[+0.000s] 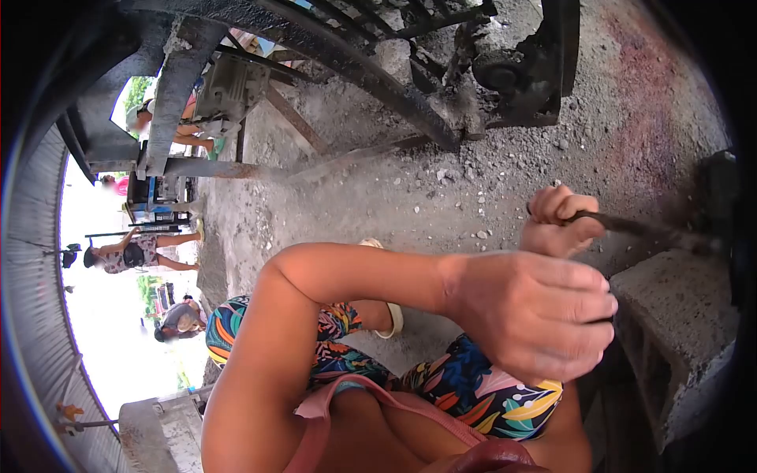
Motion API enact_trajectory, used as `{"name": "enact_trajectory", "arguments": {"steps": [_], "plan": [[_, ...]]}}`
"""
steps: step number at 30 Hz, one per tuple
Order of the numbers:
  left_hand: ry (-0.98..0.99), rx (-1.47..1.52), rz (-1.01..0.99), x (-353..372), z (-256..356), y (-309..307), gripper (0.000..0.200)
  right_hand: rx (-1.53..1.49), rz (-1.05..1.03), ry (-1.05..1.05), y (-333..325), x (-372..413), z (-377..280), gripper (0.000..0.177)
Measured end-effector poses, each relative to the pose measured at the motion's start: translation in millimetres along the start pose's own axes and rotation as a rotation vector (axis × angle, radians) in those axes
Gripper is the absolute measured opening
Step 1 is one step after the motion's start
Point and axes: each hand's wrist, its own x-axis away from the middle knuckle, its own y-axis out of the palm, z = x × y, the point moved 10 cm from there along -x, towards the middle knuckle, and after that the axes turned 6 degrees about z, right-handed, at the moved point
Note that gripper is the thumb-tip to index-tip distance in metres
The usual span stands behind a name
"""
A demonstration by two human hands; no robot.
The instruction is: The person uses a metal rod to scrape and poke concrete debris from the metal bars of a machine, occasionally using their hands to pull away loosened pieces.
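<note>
Right hand (556, 221): wrapping all its fingers tightly around the near end of the dark rod (643, 230).
Left hand (536, 315): balling into a closed fist just below the right hand, nearer the body; whether it is gripping anything is not showing.
Rod position: lying above the concrete block (670, 315), between the 2 fists and the dark machine part (721, 205) at the right edge.
Rod axis: running nearly level across the view, pointing away from the right hand toward that part, its far end dipping slightly.
Nearer hand: the right is sitting on the rod; the left is hanging just beside it.
</note>
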Motion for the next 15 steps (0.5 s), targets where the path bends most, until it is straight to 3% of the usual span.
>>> {"name": "enact_trajectory", "arguments": {"steps": [1,3,4,5,7,9,10,12,15], "plan": [[0.066,0.002,0.004,-1,12,4,0.013,0.002,-0.004,0.004,-7,5,10,0.028],[0.138,0.007,0.009,-1,23,3,0.012,1.194,-0.361,0.303,-38,41,100,0.037],[0.161,-0.021,-0.108,2,22,9,0.012,1.789,-0.529,0.445,-62,53,122,0.043],[0.181,-0.046,-0.23,9,23,15,0.012,1.786,-0.519,0.442,-68,57,119,0.043],[0.143,-0.045,-0.253,21,16,1,0.012,1.662,-0.308,0.55,-77,62,103,0.043],[0.107,-0.075,-0.527,45,7,-2,0.015,1.699,-0.24,0.576,-75,75,87,0.044],[0.122,-0.084,-0.523,50,4,-16,0.015,1.595,-0.222,0.55,-75,76,81,0.045],[0.061,-0.087,-0.776,83,-3,-20,0.018,1.314,-0.132,0.51,-67,82,67,0.047],[-0.011,-0.092,-0.841,103,-5,-39,0.02,1.14,-0.028,0.544,-75,100,55,0.046]]}}
